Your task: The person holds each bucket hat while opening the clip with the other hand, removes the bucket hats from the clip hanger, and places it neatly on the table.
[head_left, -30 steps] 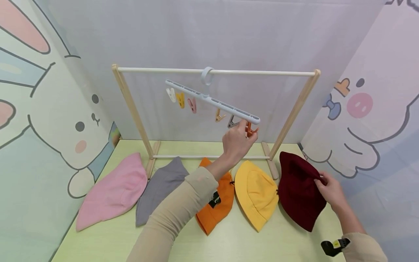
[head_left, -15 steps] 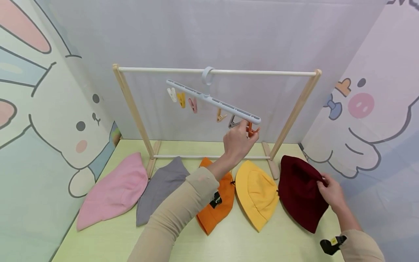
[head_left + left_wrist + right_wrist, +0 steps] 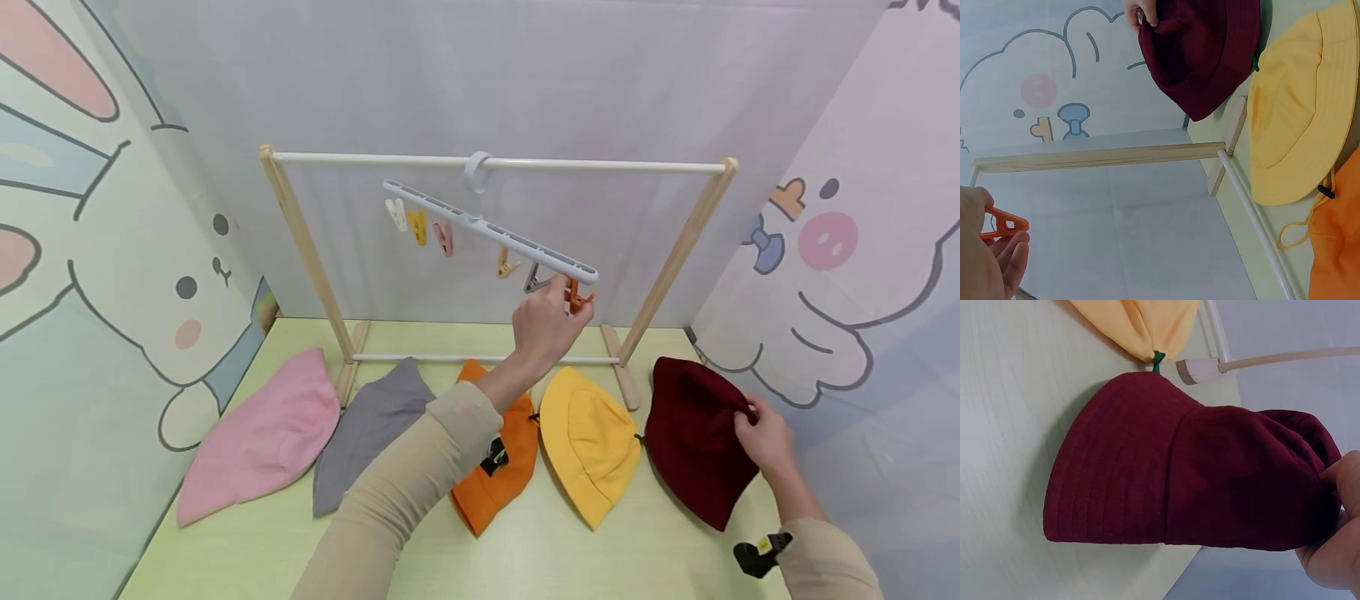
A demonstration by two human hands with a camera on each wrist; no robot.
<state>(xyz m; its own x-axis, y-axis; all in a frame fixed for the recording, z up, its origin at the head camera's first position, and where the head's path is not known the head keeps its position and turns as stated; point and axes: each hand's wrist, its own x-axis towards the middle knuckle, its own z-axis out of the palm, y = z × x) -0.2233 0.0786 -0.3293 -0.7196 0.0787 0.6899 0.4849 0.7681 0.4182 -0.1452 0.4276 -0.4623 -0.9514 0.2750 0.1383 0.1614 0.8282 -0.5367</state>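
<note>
My left hand [image 3: 543, 321] pinches an orange clothespin [image 3: 576, 297] at the right end of a pale blue hanger [image 3: 517, 243]. In the left wrist view this clothespin [image 3: 1010, 222] sits between thumb and fingers. At the right, my right hand [image 3: 767, 433] grips a maroon bucket hat [image 3: 697, 442] by its crown. The right wrist view shows the hat [image 3: 1210, 481] hanging from thumb and fingers, brim toward the table, with a shadow beside it. More clothespins hang along the hanger, among them a pink one [image 3: 443, 239] and a grey one [image 3: 536, 279].
The hanger hooks over the white bar of a wooden rack [image 3: 307, 242]. Pink [image 3: 262, 437], grey [image 3: 367, 433], orange [image 3: 487, 492] and yellow [image 3: 592, 442] bucket hats lie in a row on the table [image 3: 555, 567]. My left forearm crosses above the grey and orange hats.
My right hand has shifted slightly right with the maroon hat, which has moved away from the yellow hat. My left hand stays at the orange clothespin.
</note>
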